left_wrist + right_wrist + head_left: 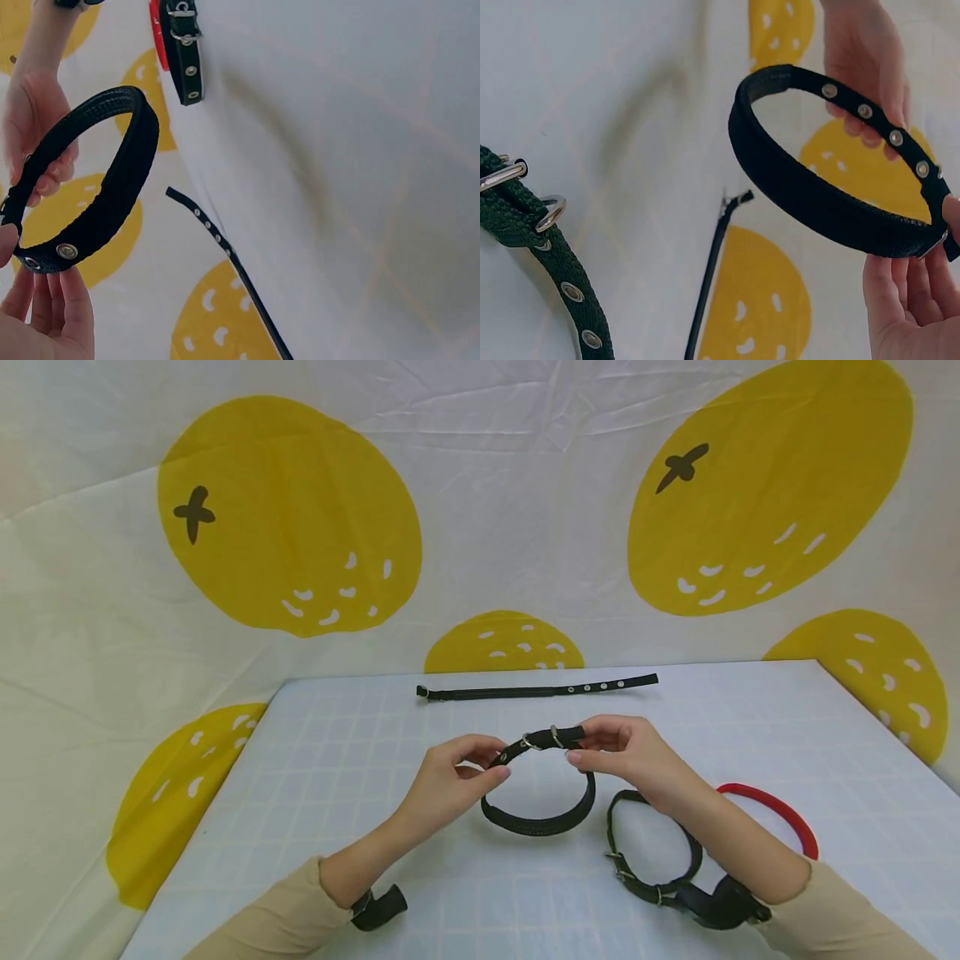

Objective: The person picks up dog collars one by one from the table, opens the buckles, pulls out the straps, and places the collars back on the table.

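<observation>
A black collar [538, 827], closed into a loop with a metal buckle and D-ring at its top, is held up between both hands. My left hand [450, 772] pinches the strap by its metal eyelets on the left. On the other side, the right hand [637, 756] grips the strap end beside the buckle between thumb and fingers. The thick padded part of the collar [817, 210] hangs below, as the right wrist view shows. In the left wrist view, an eyelet of the collar [67, 251] shows right above the left fingertips.
A second black collar [495, 693] lies straight along the table's far edge. Right of the hands, a dark green collar [693, 852] lies buckled in a loop. Beyond it, a red collar [780, 810] is partly hidden by the right forearm. A patterned cloth hangs behind the table.
</observation>
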`<state>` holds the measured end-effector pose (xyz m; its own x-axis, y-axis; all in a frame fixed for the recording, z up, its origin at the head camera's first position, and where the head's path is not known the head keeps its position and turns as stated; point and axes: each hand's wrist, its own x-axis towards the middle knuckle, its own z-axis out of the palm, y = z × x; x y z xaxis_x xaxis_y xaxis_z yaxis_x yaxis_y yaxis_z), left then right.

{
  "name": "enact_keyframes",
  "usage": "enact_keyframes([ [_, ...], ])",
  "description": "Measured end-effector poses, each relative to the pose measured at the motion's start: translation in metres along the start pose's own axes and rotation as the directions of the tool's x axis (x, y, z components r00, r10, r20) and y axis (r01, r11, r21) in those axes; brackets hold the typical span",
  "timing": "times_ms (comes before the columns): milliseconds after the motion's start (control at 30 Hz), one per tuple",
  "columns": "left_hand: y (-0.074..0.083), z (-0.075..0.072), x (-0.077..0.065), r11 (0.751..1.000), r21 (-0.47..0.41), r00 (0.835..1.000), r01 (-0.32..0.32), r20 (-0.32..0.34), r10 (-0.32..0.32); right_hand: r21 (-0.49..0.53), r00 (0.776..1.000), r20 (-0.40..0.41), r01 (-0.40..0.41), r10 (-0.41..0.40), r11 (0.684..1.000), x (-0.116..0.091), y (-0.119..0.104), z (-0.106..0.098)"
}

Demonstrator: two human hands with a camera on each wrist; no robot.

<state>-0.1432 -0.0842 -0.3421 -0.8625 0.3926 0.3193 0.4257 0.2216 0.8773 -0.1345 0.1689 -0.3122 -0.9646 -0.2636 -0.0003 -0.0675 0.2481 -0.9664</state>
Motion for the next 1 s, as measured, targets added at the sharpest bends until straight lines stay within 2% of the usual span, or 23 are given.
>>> enact_keyframes([
  [267, 0.007, 0.01, 0.005, 1.0, 0.029, 0.998, -0.009, 0.069, 0.007, 0.03, 0.999, 0.048, 0.012, -0.014, 0.999, 0.001, 0.001, 0.003],
  [533, 0.007, 0.013, 0.005, 0.999, 0.039, 0.998, -0.01, 0.069, 0.008, -0.001, 0.998, 0.061, 0.016, -0.016, 1.0, 0.002, 0.003, 0.006],
  [800, 0.005, 0.011, 0.004, 0.998, 0.042, 0.996, -0.052, 0.069, 0.049, -0.057, 1.0, 0.01, 0.016, -0.016, 0.998, 0.002, 0.002, 0.006],
  [1000, 0.002, 0.006, 0.002, 0.998, 0.038, 0.997, -0.053, 0.055, 0.051, -0.054, 0.999, -0.034, 0.004, -0.006, 0.999, 0.001, 0.002, 0.003],
])
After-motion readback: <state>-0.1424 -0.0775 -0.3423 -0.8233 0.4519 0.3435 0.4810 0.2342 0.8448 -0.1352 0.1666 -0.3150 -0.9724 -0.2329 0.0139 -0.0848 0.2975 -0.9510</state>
